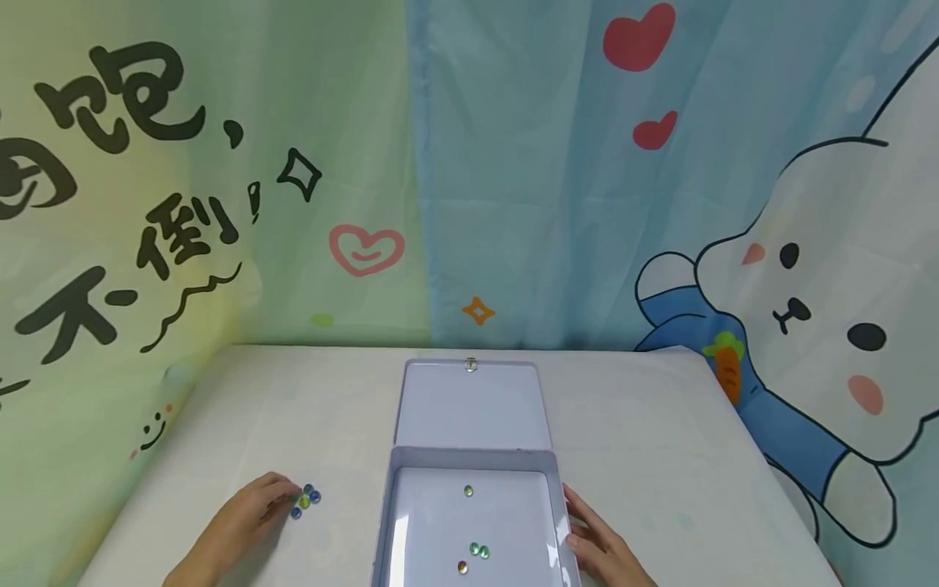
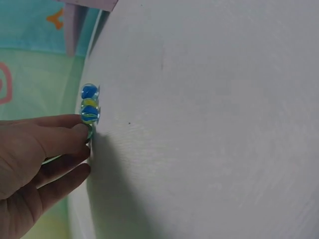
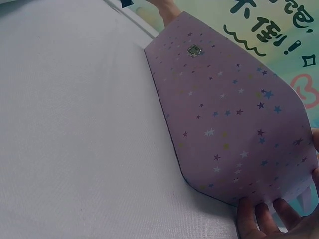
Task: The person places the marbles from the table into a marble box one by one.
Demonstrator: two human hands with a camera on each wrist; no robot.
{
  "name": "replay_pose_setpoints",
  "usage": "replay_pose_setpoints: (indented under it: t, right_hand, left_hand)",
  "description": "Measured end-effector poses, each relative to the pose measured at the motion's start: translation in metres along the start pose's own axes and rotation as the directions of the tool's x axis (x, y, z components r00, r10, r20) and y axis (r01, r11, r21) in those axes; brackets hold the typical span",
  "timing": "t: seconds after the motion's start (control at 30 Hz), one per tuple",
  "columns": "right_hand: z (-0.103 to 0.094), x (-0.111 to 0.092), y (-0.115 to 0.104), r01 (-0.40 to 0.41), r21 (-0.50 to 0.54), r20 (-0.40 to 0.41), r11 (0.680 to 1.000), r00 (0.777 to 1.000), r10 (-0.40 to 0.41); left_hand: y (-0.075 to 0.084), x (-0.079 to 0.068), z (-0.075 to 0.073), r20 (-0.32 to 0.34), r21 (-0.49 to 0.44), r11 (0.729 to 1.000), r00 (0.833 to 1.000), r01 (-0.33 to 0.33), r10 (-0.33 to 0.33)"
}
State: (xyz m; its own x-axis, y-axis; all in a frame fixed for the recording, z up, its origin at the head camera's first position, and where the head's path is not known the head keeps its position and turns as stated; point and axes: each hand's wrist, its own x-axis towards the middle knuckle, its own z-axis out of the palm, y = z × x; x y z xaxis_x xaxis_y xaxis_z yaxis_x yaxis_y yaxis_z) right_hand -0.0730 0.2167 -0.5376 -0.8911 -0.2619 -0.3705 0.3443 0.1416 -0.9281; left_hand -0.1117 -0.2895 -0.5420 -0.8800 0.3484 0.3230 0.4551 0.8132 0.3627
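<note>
My left hand (image 1: 245, 522) is at the left of the table, its fingertips beside several small glass marbles (image 1: 315, 496), blue and yellow-green. In the left wrist view, blue and yellow swirled marbles (image 2: 89, 92) line up past the fingertips, and the thumb partly hides a greenish one (image 2: 90, 131). A shallow box (image 1: 477, 459) stands with its lid (image 1: 473, 403) folded back; several marbles, green (image 1: 474, 549) and amber (image 1: 463, 567), lie inside. My right hand (image 1: 603, 542) rests its fingers against the box's right side. Star-patterned purple (image 3: 224, 124) covers the box outside.
White cloth covers the table (image 1: 660, 456), which has its back edge against a printed curtain (image 1: 499, 204). A metal clasp (image 1: 471, 365) sits at the lid's far edge. Table surface extends to both sides of the box.
</note>
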Motion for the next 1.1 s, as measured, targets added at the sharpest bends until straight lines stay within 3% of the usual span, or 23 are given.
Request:
replay_pose_setpoints:
  t: [0.07, 0.2, 0.33, 0.53, 0.7, 0.8, 1.1]
  right_hand:
    - [0.000, 0.000, 0.000, 0.003, -0.002, -0.002, 1.000, 1.000, -0.003]
    - [0.000, 0.001, 0.000, 0.021, -0.002, 0.000, 1.000, 1.000, -0.021]
    - [0.000, 0.002, 0.000, 0.039, -0.001, 0.006, 0.999, 0.999, -0.039]
    - [0.001, 0.001, -0.002, 0.033, -0.002, -0.007, 0.999, 0.999, -0.033]
    - [0.001, 0.001, -0.002, 0.020, -0.011, -0.024, 1.000, 1.000, -0.020]
    - [0.000, 0.001, -0.001, 0.007, -0.022, -0.030, 1.000, 1.000, -0.008]
    - [-0.001, 0.001, 0.001, 0.037, 0.003, -0.016, 0.999, 0.999, -0.037]
  left_hand:
    - [0.003, 0.001, -0.002, 0.067, 0.000, 0.996, 0.994, 0.088, -0.088]
    - [0.008, 0.002, -0.005, 0.158, 0.022, 0.972, 0.959, 0.234, -0.235]
    - [0.010, 0.003, -0.007, 0.180, 0.039, 0.955, 0.938, 0.293, -0.295]
    - [0.007, 0.003, -0.011, 0.191, 0.039, 0.965, 0.946, 0.258, -0.261]
    - [0.007, 0.004, -0.012, 0.226, 0.043, 0.954, 0.927, 0.296, -0.298]
    - [0.008, 0.004, -0.012, 0.220, 0.050, 0.952, 0.927, 0.301, -0.305]
    - [0.006, -0.002, -0.010, 0.139, 0.054, 0.977, 0.968, 0.205, -0.211]
